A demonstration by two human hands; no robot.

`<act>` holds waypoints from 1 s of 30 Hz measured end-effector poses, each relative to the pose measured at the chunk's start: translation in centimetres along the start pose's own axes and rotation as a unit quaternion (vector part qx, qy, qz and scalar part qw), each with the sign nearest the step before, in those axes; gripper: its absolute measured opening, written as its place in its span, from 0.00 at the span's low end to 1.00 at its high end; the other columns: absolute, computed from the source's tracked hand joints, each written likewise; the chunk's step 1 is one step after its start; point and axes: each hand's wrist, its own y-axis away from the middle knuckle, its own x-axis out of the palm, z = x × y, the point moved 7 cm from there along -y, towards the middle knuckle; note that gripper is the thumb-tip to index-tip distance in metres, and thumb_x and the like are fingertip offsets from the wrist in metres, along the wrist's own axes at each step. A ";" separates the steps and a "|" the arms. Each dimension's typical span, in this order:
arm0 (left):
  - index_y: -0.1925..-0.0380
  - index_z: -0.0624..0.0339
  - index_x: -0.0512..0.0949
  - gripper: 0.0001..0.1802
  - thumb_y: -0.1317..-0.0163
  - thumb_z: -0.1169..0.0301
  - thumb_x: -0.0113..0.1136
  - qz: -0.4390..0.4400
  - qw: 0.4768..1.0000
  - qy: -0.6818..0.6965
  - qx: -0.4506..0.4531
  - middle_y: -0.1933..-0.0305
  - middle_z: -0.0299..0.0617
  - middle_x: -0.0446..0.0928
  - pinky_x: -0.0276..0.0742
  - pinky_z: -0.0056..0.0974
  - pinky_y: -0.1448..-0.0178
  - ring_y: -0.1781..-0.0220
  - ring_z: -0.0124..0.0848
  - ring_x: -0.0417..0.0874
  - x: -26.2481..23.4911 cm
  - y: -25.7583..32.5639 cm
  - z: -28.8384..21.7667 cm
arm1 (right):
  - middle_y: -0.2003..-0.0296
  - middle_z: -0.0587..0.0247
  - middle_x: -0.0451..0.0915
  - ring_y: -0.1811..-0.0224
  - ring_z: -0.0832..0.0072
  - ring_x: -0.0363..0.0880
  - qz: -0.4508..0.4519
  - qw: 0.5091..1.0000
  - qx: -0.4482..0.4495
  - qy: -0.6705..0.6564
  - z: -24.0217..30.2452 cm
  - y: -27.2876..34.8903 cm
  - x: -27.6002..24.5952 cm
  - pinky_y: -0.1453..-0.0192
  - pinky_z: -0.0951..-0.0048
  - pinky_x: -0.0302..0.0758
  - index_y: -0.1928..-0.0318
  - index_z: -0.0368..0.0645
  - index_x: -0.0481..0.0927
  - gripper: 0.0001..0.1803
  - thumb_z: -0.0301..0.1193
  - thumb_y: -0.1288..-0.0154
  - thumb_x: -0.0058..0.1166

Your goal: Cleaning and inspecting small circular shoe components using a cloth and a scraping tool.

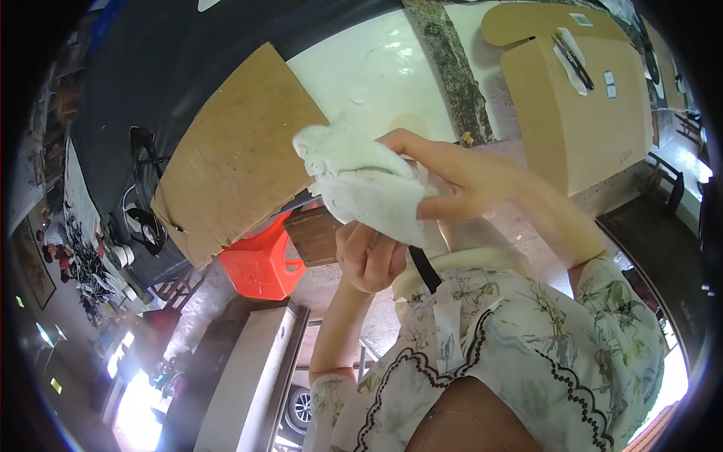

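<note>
The soft white bunched cloth (365,177) is in the air near the glossy white surface (369,71); right hand (471,181) clasps its side, left hand (369,258) its lower end. Already gathered, not yet set down.

We have the cloth (369,188) before us, our left hand (367,256) at its near side, our right hand (473,179) at its right. Left of it we see the cardboard (245,147), with the jug (257,267) showing past its near edge. Beyond the cloth lies the tabletop (369,64); right of that, the strip (448,71), then the carton (576,135), on which the tool (575,65) lies toward its far side.
</note>
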 end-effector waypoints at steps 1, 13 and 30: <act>0.65 0.62 0.79 0.11 0.50 0.74 0.66 -0.001 1.000 0.010 0.003 0.55 0.45 0.74 0.74 0.34 0.66 0.63 0.37 0.75 0.1 0.2 -0.2 | 0.49 0.58 0.69 0.44 0.69 0.68 0.012 1.000 0.019 -0.002 -0.8 0.0 0.2 0.40 0.69 0.64 0.50 0.39 0.68 0.22 0.23 0.49 0.51; 0.67 0.60 0.79 0.09 0.50 0.75 0.64 0.012 0.998 0.002 0.066 0.59 0.42 0.77 0.75 0.29 0.67 0.64 0.33 0.76 1.2 0.4 -1.6 | 0.56 0.58 0.71 0.55 0.72 0.72 -0.061 0.969 0.066 0.231 -2.2 -4.9 -4.1 0.54 0.69 0.70 0.47 0.40 0.66 0.25 0.22 0.49 0.50; 0.65 0.57 0.78 0.10 0.50 0.74 0.63 0.046 0.993 -0.020 0.108 0.57 0.38 0.77 0.75 0.27 0.62 0.61 0.30 0.77 1.6 -0.7 -2.1 | 0.57 0.54 0.72 0.54 0.60 0.75 0.062 0.929 0.015 0.363 2.7 -7.3 -2.2 0.54 0.65 0.74 0.49 0.43 0.65 0.28 0.19 0.55 0.55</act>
